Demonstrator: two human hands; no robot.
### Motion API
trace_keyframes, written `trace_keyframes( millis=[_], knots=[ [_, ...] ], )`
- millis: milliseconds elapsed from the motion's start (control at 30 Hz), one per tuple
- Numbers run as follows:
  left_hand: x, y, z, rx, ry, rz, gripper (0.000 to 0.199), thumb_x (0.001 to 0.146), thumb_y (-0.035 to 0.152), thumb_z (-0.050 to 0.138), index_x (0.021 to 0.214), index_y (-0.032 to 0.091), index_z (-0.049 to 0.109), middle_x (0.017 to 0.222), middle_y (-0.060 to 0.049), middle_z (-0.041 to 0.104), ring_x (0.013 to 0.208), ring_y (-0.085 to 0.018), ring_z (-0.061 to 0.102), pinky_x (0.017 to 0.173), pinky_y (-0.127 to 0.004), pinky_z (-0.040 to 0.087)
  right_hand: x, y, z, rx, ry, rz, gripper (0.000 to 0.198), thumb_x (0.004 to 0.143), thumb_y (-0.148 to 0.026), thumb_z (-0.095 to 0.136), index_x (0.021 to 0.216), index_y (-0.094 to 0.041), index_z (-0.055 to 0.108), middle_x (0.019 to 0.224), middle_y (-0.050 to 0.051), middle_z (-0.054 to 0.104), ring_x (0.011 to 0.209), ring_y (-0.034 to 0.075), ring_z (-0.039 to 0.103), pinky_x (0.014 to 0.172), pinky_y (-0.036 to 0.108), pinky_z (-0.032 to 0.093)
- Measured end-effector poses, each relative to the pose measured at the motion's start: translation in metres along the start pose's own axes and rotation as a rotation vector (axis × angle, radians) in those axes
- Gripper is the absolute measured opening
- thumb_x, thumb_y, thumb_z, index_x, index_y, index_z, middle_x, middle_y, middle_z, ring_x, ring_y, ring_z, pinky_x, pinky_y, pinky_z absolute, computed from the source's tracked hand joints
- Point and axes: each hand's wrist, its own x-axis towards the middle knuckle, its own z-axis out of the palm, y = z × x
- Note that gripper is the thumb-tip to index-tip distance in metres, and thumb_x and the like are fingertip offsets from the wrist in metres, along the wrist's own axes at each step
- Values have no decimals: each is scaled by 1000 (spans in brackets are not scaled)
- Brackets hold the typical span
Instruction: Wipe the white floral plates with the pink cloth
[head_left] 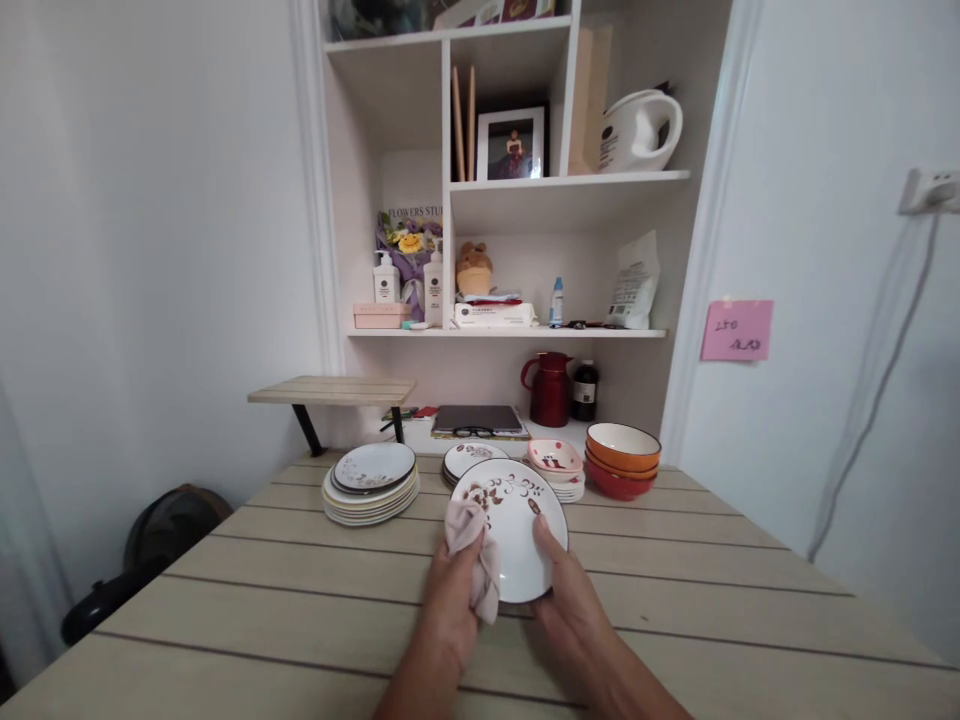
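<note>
A white plate (517, 545) with a dark rim and a brown flower pattern is held up over the table, its face tilted toward me. My right hand (566, 590) grips its right edge, thumb on the face and the other fingers underneath. On the left side my left hand (456, 585) is closed on a pale pink cloth (486, 580), which lies against the plate's left edge. The fingers behind the cloth and plate are hidden. Just beyond the held plate sits a short stack of similar dark-rimmed plates (472, 457), partly covered by it.
A taller stack of plates (371, 490) stands at left. Small pink dishes (555, 457) and stacked orange and red bowls (622, 460) are at back right. Behind are a raised wooden stand (330, 390), a laptop (476, 418), a red jug (550, 390) and shelves (510, 333).
</note>
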Motion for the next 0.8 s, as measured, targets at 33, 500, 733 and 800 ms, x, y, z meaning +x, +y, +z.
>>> trace_keyframes(
  millis=[33, 500, 733, 800],
  knots=[
    [0, 1, 0, 9, 32, 26, 51, 63, 30, 83, 109, 16, 65, 102, -11, 73, 91, -22, 71, 79, -30, 57, -1, -1, 1, -3, -34, 31, 57, 74, -42, 73, 122, -16, 60, 104, 10, 75, 93, 27, 70, 83, 39, 55],
    [-19, 21, 2, 531, -163, 332, 32, 69, 28, 70, 99, 16, 72, 96, -8, 74, 89, -23, 68, 75, -29, 53, -1, -66, -16, -559, -220, -420, 30, 68, -37, 78, 92, -20, 68, 81, 1, 68, 72, 14, 55, 63, 24, 40],
    [-20, 16, 7, 452, -176, 254, 41, 66, 34, 74, 103, 15, 70, 96, -10, 74, 90, -24, 67, 78, -30, 53, -2, -60, -13, -572, -134, -484, 28, 68, -40, 77, 83, -19, 68, 70, -2, 63, 63, 11, 50, 56, 22, 37],
    [-20, 13, 9, 395, -152, 219, 45, 65, 40, 76, 102, 15, 70, 94, -11, 74, 88, -24, 68, 77, -30, 54, -1, -52, -10, -479, -100, -457, 29, 68, -41, 77, 84, -19, 67, 67, -2, 64, 59, 11, 51, 54, 21, 39]
  ],
)
